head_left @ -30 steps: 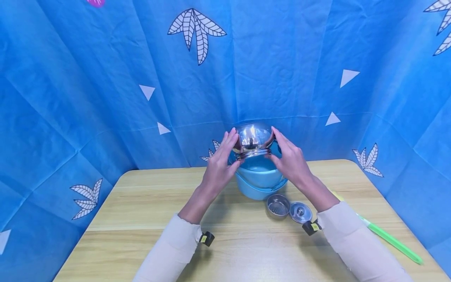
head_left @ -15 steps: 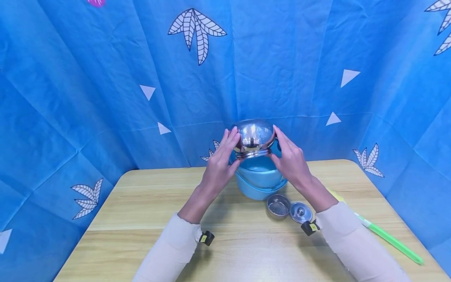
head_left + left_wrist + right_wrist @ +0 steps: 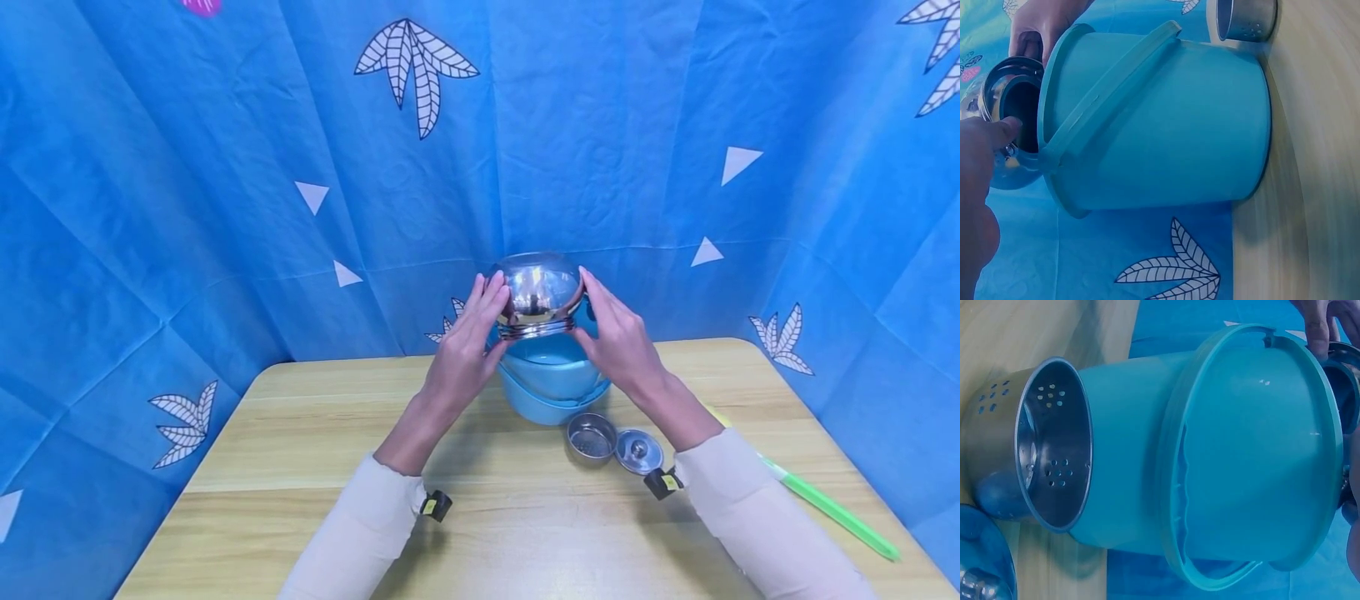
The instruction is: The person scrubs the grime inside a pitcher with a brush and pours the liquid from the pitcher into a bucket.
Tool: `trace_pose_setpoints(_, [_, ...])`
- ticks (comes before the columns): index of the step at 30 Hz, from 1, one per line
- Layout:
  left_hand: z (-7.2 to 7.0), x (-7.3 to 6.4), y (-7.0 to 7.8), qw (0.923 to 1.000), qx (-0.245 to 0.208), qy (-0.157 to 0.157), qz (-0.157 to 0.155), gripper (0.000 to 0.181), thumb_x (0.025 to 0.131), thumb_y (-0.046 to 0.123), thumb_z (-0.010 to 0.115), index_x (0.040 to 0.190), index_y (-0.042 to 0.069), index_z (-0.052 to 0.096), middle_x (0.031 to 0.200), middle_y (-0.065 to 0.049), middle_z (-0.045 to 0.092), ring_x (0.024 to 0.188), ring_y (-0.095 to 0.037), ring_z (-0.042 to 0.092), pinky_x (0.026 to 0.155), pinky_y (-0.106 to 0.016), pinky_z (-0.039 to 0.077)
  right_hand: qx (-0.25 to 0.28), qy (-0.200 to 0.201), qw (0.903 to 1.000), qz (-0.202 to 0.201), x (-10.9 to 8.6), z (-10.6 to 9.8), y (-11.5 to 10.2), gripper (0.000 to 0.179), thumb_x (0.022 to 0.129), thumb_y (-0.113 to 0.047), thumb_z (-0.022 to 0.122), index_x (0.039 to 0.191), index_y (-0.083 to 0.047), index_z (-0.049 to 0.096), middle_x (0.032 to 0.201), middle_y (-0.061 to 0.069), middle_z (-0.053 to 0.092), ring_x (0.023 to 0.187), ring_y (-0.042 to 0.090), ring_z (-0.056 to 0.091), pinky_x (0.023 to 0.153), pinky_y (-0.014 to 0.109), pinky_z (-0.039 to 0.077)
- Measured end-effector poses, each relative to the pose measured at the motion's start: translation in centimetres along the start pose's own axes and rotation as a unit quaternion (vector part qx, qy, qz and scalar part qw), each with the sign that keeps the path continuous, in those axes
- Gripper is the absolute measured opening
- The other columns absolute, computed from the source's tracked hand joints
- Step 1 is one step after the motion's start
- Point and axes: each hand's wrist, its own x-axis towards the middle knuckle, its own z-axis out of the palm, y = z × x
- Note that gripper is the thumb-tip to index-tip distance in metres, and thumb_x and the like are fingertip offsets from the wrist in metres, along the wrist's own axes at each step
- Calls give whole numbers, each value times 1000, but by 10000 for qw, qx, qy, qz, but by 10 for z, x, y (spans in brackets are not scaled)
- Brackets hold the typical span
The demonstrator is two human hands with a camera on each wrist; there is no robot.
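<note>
Over the blue bucket (image 3: 558,387), a shiny stainless steel pot (image 3: 538,287) is held bottom up, its ringed mouth tilted down toward the bucket's opening. My left hand (image 3: 465,342) grips its left side, fingers on the rounded body and thumb at the rim. On the opposite side my right hand (image 3: 622,342) holds it the same way. In the left wrist view the pot's dark mouth (image 3: 1025,112) shows right at the bucket's edge. A metal strainer cup (image 3: 591,439) with small holes stands in front of the bucket, beside a round knobbed metal lid (image 3: 639,452).
A long green-handled tool (image 3: 840,512) lies at the right of the wooden table (image 3: 315,450), partly hidden under my right forearm. A blue patterned curtain (image 3: 600,125) hangs behind the table and along both sides. The bucket's handle (image 3: 1110,94) hangs down against its side.
The pot's bottom has risen slightly in both hands over the bucket. The grips look the same, and the bucket, strainer cup and lid have stayed in place.
</note>
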Motion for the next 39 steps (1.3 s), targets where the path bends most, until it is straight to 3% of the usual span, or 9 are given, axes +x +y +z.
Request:
trace_pose_setpoints(8, [1,-1,-4,9993,174,77,320,84,81,4,85,154,4,43,161,-16,47,150,-40,44,113,-41,46,-19,-28,9999,-165,-2,-1,1,92,77,5,86,155,5,37,154,27,51,136,44,58,98,50,56])
trace_pose_setpoints(18, [2,-2,-5,9968,320,355,643,77,84,5,83,151,2,46,157,-18,50,151,-39,42,114,-40,46,-125,312,9990,-309,-3,-1,-1,92,77,6,86,155,7,38,155,26,50,138,44,56,102,52,54])
trace_pose_setpoints(39, [0,1,-6,9926,564,512,941,70,87,3,81,149,2,48,156,-18,53,151,-40,42,113,-41,46,-206,646,9969,-388,0,2,-3,89,78,5,85,153,8,38,155,27,50,139,44,56,104,53,53])
